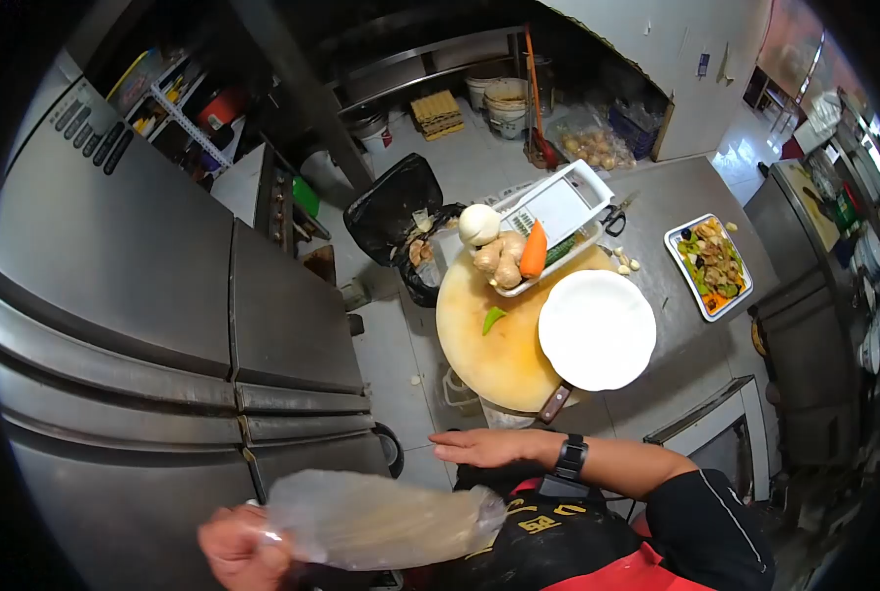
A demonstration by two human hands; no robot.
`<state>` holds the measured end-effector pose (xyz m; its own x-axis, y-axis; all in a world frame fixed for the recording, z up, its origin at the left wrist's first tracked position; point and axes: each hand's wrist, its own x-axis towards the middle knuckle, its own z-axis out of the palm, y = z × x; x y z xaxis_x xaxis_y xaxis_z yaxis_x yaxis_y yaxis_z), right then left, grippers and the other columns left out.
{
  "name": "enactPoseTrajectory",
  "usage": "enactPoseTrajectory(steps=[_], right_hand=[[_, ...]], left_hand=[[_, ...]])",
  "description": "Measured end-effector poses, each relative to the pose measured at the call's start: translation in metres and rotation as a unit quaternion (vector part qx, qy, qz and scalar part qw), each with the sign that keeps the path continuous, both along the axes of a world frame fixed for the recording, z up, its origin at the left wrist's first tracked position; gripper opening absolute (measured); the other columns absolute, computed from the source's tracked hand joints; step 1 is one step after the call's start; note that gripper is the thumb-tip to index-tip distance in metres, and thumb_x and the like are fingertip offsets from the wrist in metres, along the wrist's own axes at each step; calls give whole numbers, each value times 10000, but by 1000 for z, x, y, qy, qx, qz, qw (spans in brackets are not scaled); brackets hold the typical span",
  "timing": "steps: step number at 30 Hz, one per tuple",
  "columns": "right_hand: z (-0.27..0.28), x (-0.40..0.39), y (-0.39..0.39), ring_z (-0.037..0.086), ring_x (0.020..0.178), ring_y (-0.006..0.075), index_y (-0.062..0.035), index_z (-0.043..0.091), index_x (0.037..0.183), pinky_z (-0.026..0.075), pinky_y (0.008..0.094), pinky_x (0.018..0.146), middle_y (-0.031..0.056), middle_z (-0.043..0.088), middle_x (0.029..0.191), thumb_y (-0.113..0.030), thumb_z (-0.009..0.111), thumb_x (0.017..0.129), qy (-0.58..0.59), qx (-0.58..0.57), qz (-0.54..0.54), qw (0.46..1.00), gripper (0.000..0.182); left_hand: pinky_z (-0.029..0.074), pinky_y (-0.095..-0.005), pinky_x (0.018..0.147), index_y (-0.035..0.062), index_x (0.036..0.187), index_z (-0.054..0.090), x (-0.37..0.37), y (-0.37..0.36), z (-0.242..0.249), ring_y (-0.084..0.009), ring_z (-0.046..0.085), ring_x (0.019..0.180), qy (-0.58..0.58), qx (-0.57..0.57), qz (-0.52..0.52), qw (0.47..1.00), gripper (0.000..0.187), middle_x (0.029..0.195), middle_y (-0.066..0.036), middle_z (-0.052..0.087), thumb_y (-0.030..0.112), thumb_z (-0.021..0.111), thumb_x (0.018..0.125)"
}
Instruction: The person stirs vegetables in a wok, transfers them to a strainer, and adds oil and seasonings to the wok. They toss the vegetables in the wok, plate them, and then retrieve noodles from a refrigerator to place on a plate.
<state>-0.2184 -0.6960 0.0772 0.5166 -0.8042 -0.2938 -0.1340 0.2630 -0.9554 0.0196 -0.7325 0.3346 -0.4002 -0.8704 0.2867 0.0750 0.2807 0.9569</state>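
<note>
My left hand [245,550], at the lower left in the head view, is closed around one end of a translucent plastic bag [381,517]. Something pale and yellowish shows faintly through the bag; what it is I cannot make out. The bag stretches across to the front of my black and red clothing. My right hand [479,448], below a wrist with a black watch, reaches out flat, fingers extended and holding nothing visible. It is apart from the bag. Nearest to it on the table side is the brown handle [555,402] of a tool whose other end is hidden under a white plate [598,330].
A round cutting board [465,340] bears a green pepper piece [493,319]. A white grater tray [558,202] holds ginger [501,258], a carrot [534,251] and an onion [479,225]. Right stands a food tray [713,266]; left, a steel refrigerator [115,236].
</note>
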Motion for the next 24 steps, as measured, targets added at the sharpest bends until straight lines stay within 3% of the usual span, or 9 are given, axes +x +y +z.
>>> enactPoseTrajectory(steps=[2,4,9,11,15,17,19,21,24], right_hand=[[4,-5,20,420,1338,297,34,387,1424,306,355,1117,203,423,1458,-620,322,983,-34,60,-39,997,792],[22,-12,36,462,1225,148,-31,344,1451,391,303,1033,86,469,1379,-542,352,1015,-297,227,-58,926,671],[21,-32,59,499,1183,143,-43,302,1465,434,309,988,71,484,1361,-410,470,1017,-340,112,-279,891,603],[4,-39,63,515,1152,131,-42,289,1474,450,310,965,71,498,1352,-357,490,1017,-302,87,-363,877,590],[-28,-60,64,569,1065,140,-27,364,1442,473,302,925,92,565,1273,-264,504,1006,-182,53,-433,881,515],[-33,-75,70,611,982,164,-2,482,1353,493,301,881,113,622,1176,-163,500,976,55,16,-464,884,411],[10,-81,65,633,943,187,-20,602,1207,502,314,840,130,646,1102,-26,516,898,41,-102,-590,800,321],[78,-92,49,640,931,209,-19,642,1098,502,320,837,132,652,1054,42,503,831,114,-325,-505,791,308],[118,-92,24,645,901,311,14,644,938,505,356,823,166,653,978,-2,501,808,96,-330,-123,931,194]], left_hand=[[458,-304,477,-14,773,510,-29,-12,17,-156,532,506,102,-32,-98,989,243,624,-125,570,144,655,886],[453,-305,487,-18,785,512,-54,-24,34,-161,535,517,65,-26,-206,976,236,644,-136,577,141,654,887],[402,-310,455,-39,795,605,-120,-27,43,-184,531,465,79,-62,-306,947,163,616,-123,623,97,638,880],[424,-333,466,-37,782,603,-134,-24,34,-205,563,489,106,-53,-317,941,138,621,-118,621,66,656,857],[414,-394,486,-19,774,563,-148,-25,11,-329,544,522,-135,-139,-523,830,138,600,-129,517,34,645,872],[412,-405,493,17,825,559,-144,-23,-17,-351,545,544,-231,-143,-541,796,113,591,-143,487,76,611,906],[430,-411,497,22,822,548,-137,-20,-38,-349,563,554,-222,-119,-547,798,121,597,-144,513,90,615,896],[445,-413,503,26,807,531,-133,-20,-38,-348,575,562,-214,-160,-548,792,122,603,-138,525,79,623,866],[469,-417,509,34,780,496,-122,-19,-37,-348,590,575,-209,-221,-553,776,138,616,-127,541,56,632,794]])
